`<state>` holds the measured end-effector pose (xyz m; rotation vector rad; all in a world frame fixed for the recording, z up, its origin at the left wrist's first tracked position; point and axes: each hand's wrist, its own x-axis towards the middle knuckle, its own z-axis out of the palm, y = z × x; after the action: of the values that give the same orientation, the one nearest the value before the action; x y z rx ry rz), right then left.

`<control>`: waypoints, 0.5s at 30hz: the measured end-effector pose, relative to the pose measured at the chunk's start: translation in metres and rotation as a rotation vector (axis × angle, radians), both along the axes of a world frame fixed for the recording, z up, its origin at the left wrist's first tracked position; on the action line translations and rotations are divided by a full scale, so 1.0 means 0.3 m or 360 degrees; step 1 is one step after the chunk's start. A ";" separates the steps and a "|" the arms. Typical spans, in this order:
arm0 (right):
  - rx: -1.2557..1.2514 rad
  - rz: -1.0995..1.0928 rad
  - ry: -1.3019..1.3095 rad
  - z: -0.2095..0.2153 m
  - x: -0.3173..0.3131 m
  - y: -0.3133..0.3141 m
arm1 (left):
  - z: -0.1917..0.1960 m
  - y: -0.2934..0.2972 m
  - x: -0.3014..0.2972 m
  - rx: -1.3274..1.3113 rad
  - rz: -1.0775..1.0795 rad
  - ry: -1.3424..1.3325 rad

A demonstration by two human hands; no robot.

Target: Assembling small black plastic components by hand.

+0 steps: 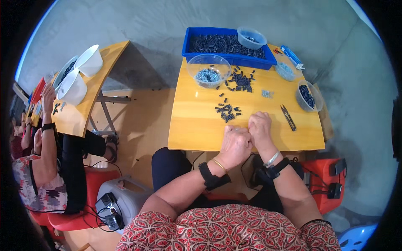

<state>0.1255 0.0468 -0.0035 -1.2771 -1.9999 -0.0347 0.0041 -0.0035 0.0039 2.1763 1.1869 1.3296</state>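
At the near edge of the yellow wooden table (197, 125), the left hand (235, 144) and right hand (260, 129) were clenched together; any held part was hidden. The loose small black plastic pieces (227, 111) just beyond risked being scattered by a sweeping wrist.

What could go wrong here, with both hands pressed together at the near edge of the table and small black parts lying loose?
1. The left hand and right hand work right at the table edge; a dropped piece would likely fall to the floor.
2. The loose black parts lie just beyond the hands and could be swept off.
3. The snips lie beside the right hand, so a careless reach may meet the blades.
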 end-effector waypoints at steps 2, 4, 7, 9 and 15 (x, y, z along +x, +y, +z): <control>0.0001 -0.0020 -0.0038 0.008 -0.013 -0.004 | 0.005 -0.003 -0.010 -0.0002 0.0024 -0.0006; 0.0006 -0.0043 -0.0068 0.009 -0.013 -0.004 | 0.005 -0.003 -0.007 0.0011 0.0032 0.0010; -0.0036 -0.0056 -0.0007 -0.002 -0.009 -0.011 | 0.004 -0.010 -0.011 0.0041 0.0052 0.0021; -0.0076 -0.0046 0.0103 0.000 0.003 -0.012 | 0.005 -0.007 -0.014 0.0065 0.0062 0.0035; -0.0397 0.0155 0.1182 0.097 0.018 -0.131 | -0.012 0.019 -0.032 -0.0950 -0.0222 -0.1262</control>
<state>0.1310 0.0075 0.0257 -1.1129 -1.4351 0.6592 -0.0055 0.0022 0.0002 1.1193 0.9114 1.3464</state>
